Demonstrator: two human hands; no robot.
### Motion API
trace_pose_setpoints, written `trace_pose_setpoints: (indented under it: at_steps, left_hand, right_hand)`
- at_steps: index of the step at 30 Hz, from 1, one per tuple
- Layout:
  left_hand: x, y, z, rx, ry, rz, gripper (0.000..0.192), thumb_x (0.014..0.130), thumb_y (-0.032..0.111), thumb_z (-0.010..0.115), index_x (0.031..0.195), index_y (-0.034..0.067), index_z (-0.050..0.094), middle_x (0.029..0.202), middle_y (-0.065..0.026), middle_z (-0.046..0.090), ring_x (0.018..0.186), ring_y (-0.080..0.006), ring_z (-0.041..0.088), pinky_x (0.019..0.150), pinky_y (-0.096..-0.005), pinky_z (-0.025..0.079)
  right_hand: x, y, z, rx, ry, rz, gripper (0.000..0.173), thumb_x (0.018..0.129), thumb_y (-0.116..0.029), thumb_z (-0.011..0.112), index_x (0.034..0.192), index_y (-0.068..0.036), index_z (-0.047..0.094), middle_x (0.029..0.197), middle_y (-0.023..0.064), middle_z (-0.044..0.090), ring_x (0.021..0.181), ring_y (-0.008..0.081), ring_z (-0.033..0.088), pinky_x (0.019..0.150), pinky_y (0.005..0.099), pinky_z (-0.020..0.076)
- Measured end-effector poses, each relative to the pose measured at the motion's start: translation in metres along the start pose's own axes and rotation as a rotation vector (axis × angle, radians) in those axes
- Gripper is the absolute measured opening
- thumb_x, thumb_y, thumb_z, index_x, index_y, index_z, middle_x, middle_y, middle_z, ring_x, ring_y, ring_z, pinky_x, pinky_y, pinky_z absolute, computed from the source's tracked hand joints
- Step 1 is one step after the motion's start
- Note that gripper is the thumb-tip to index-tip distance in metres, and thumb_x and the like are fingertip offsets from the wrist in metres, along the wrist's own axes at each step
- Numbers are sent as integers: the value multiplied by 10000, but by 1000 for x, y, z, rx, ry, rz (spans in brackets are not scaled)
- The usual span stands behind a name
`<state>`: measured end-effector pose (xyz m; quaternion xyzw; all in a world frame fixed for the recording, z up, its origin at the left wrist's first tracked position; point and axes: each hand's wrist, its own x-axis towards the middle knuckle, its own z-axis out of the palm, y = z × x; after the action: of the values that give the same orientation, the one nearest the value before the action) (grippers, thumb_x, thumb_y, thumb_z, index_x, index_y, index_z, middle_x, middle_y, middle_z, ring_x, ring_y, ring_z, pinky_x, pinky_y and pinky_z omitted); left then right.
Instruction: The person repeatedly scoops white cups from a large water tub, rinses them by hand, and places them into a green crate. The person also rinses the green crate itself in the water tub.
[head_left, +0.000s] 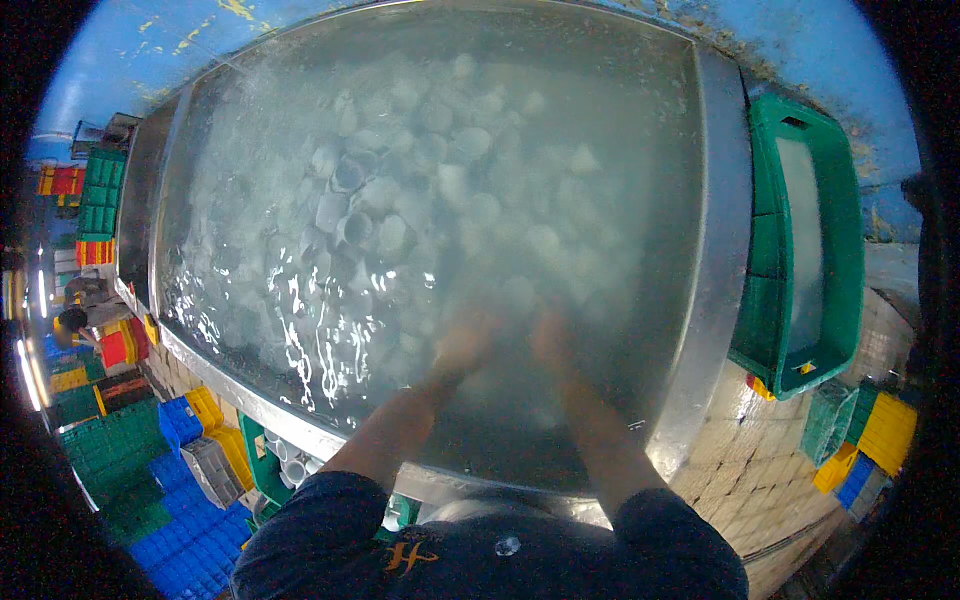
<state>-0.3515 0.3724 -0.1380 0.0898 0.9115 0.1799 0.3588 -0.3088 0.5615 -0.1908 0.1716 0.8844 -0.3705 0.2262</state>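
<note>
Both forearms reach down into a large stainless steel basin (712, 180) filled with cloudy water. Under the surface, my left hand (466, 341) and my right hand (551, 337) lie a short way apart, both blurred by the water. Their fingertips fade into the murk, so whether they hold anything is hidden. Ahead of them rests a wide heap of pale, round, cup-like pieces (356, 229), submerged and touching one another. Some at the middle left show open round rims. Others, nearer my hands, are only faint pale shapes. Bright reflections lie on the water at the left.
A green plastic tub (861, 225) with whitish contents stands right of the basin. Below the near left edge, a green crate (259, 465) holds white cups. Stacked blue (180, 425), yellow and green crates fill the left. A person (94, 307) is at the far left. A blue wall stands behind.
</note>
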Motion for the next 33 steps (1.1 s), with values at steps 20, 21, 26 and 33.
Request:
trace_pose_setpoints:
  at_steps: [20, 21, 26, 33]
  left_hand:
    - [63, 2, 36, 316, 39, 257, 407, 920, 279, 650, 1299, 136, 610, 1423, -188, 544, 1167, -398, 631, 1115, -645, 339]
    - [61, 5, 33, 312, 125, 286, 405, 939, 295, 622, 1308, 130, 600, 1411, -196, 545, 1193, -412, 602, 1115, -643, 336]
    - [48, 25, 32, 48, 32, 174, 438, 989, 338, 563, 1380, 142, 560, 1456, -216, 497, 1249, -456, 540, 1119, -632, 342]
    - [73, 13, 42, 55, -3, 298, 462, 955, 300, 600, 1383, 129, 566, 1449, -207, 517, 1271, -428, 540, 1113, -593, 360]
  right_hand:
    - [-26, 12, 9, 42, 7, -18, 509, 915, -361, 634, 1345, -90, 598, 1395, 162, 576, 1315, 366, 528, 1065, 547, 433]
    - [-25, 12, 10, 41, 8, -20, 504, 916, -357, 633, 1342, -91, 600, 1392, 161, 578, 1314, 365, 529, 1064, 547, 434]
    - [-20, 15, 15, 44, 8, -19, 477, 919, -335, 629, 1331, -95, 609, 1381, 154, 587, 1307, 360, 534, 1056, 549, 439]
    - [-15, 23, 9, 32, 41, -45, 441, 925, -303, 622, 1316, -100, 622, 1365, 144, 600, 1298, 353, 542, 1045, 551, 445]
